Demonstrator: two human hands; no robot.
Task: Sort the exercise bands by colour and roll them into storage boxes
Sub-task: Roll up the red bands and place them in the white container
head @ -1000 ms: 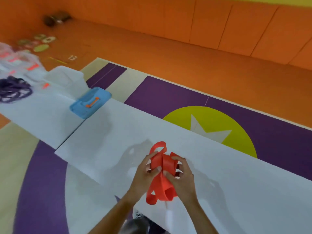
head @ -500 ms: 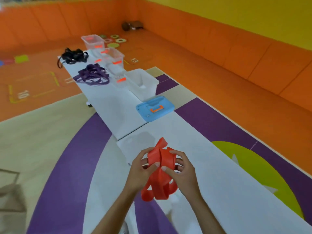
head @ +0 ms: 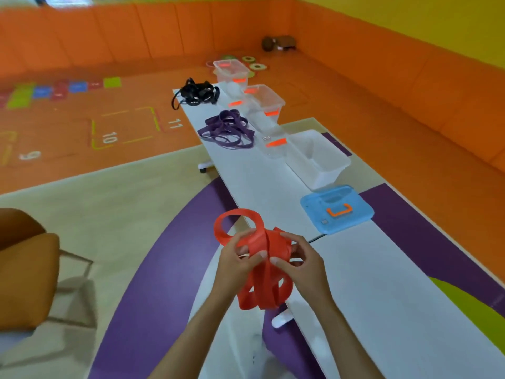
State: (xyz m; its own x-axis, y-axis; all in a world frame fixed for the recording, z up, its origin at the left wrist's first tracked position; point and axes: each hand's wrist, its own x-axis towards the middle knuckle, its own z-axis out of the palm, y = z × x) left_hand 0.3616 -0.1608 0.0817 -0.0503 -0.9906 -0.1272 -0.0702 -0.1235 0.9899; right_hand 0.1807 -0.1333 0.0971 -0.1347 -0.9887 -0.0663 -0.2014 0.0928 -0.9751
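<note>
A bundle of red exercise bands (head: 263, 258) hangs between my left hand (head: 237, 262) and my right hand (head: 303, 265), both gripping it in front of me, beside the near edge of the long white table (head: 382, 283). One red loop sticks up to the left. Further along the table lie a pile of purple bands (head: 226, 129) and a pile of black bands (head: 195, 94). Several clear storage boxes with orange clips (head: 266, 101) stand in a row at the table's right side, then an open white box (head: 318, 160) and a blue lid (head: 337, 207).
An orange chair (head: 24, 266) stands at the left on the floor. The floor shows purple, beige and orange zones with hopscotch numbers. Orange padded walls enclose the room. A white table foot (head: 281, 320) shows below my hands.
My view has swung left, so the row of boxes and band piles sits more centrally. My hands keep hold of the red bands, and a loop has sprung up at the left.
</note>
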